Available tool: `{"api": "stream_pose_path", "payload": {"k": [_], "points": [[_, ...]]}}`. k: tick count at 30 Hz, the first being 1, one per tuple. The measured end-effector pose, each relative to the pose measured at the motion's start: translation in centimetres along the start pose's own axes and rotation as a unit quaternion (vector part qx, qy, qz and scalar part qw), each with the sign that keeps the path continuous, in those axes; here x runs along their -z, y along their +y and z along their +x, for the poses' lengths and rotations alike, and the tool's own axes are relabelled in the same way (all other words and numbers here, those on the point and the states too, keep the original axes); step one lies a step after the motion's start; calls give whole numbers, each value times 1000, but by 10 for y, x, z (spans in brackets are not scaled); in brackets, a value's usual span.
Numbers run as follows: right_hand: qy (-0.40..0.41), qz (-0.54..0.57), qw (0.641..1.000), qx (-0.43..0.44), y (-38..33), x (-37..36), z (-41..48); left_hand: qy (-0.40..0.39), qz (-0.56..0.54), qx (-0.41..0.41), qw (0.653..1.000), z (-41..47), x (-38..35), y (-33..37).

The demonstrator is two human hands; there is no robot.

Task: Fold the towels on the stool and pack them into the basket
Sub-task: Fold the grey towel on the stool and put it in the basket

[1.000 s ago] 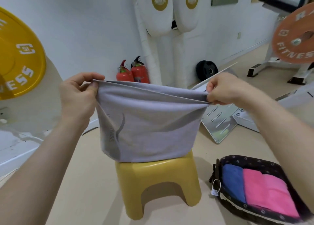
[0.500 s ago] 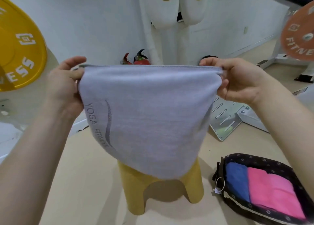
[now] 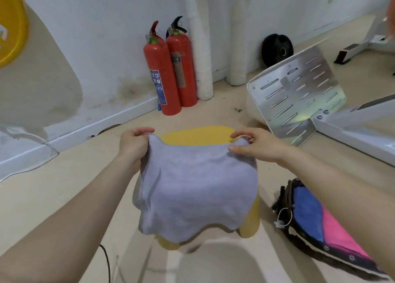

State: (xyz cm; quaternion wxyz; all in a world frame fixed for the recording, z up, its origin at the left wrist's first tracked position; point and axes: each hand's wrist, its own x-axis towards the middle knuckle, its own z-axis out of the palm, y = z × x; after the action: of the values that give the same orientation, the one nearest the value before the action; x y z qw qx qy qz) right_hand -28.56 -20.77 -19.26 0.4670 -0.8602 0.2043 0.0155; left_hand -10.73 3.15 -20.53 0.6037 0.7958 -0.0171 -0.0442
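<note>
Since the basket [image 3: 350,259] on the floor, right of the stool [image 3: 192,135], already holds a folded blue towel [image 3: 307,214] and a pink towel [image 3: 342,235] side by side, I'd put the task well past halfway. No other loose towels in view.

The grey towel [image 3: 196,186] is the open item. It looks partly folded, with layered edges showing at its left side, but it's not down to packing size. Left to do, by my read: lay it flat, fold it again, then put it in the basket beside the pink one.

Position: the grey towel is draped over the stool seat. It covers the seat's near edge and hangs down past the front, hiding most of the front legs. A strip of seat along the far edge is bare.

Hands: the left hand [image 3: 133,143] grips the towel's far-left corner, fingers curled round it. The right hand [image 3: 256,145] pinches the far-right corner between thumb and fingers. Both sit at the seat's far corners with the towel's far edge strung between them. Can't tell whether that edge touches the seat.
</note>
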Motion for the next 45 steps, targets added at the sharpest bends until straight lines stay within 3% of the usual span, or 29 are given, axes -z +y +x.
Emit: {"api": "stream_pose_path", "payload": {"k": [6,11,15,18,21,23,25,27,29,32,34,36,38,40,42,45], "points": [[13,-81,997,-14,-1,7,18,-95,44,59,993,13,17,0],[-35,43,994,-98,-4,24,22,-188,50,80,978,18,52,2],[-56,205,971,-114,-12,40,24,-261,92,78,958,23,84,8],[-41,335,936,-101,-18,38,26,-230,91,69,966,19,91,18],[21,362,928,-91,-26,26,31,-157,83,51,983,13,86,29],[94,338,936,-24,-41,25,30,-86,54,-17,995,7,77,43],[210,330,912,123,-68,32,23,-12,-76,-122,990,-1,68,69],[343,279,851,283,-94,45,13,36,-189,-258,947,-7,63,102],[419,217,796,379,-109,54,3,56,-238,-364,899,-12,60,130],[449,181,767,421,-105,56,-9,60,-298,-385,872,-24,60,147],[438,164,779,418,-89,54,-15,50,-292,-358,885,-31,63,136],[414,115,814,391,-65,49,-19,24,-240,-306,921,-34,67,112],[355,69,864,349,-35,37,-25,-27,-141,-234,962,-36,75,82],[282,14,908,311,0,16,-35,-110,-10,-160,981,-41,83,51],[222,-66,924,305,33,-5,-46,-193,144,-115,964,-47,92,22],[154,-175,907,350,62,-20,-61,-253,266,-70,928,-50,99,-5]]}}
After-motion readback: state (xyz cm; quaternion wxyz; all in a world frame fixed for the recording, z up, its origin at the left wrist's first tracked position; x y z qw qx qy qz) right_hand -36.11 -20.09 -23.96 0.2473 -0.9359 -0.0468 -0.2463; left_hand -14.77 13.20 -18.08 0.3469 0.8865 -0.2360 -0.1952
